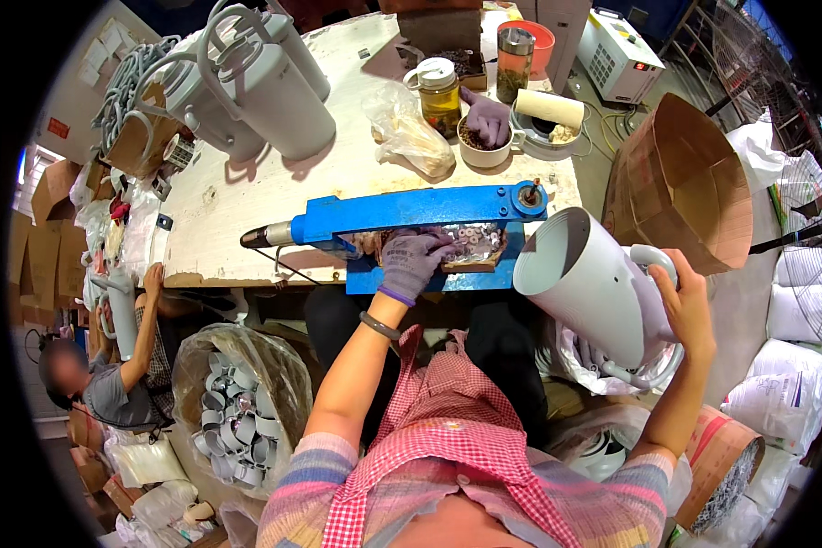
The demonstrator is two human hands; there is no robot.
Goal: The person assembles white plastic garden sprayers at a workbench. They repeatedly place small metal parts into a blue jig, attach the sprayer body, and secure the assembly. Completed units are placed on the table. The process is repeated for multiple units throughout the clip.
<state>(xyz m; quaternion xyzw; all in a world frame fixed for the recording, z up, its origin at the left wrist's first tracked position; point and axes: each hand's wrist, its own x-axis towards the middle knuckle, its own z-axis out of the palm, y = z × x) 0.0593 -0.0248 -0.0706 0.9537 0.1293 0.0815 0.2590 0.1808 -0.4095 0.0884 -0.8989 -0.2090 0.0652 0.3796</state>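
Fingers of the left hand [411, 262], in a grey glove, curl down into a shallow tray of small pale rings [473, 243] under the blue lever press [411, 215], touching the rings; whether they pinch one I cannot tell. The right hand [687, 306] is bare and wraps its fingers around the handle side of a large white jug body [586, 285], holding it tilted with its open mouth turned toward the press. The press sits at the near edge of a worn white table [338, 173]. Farther back on the table stand more white jugs [256, 78], a glass jar with yellowish liquid [438, 96], a crumpled clear plastic bag [409, 135] and a cup. Below the table's left end lies a clear bag of grey ring parts [233, 420], and beside it another person [110, 374] sits working. A big cardboard drum [680, 187] stands to the right.
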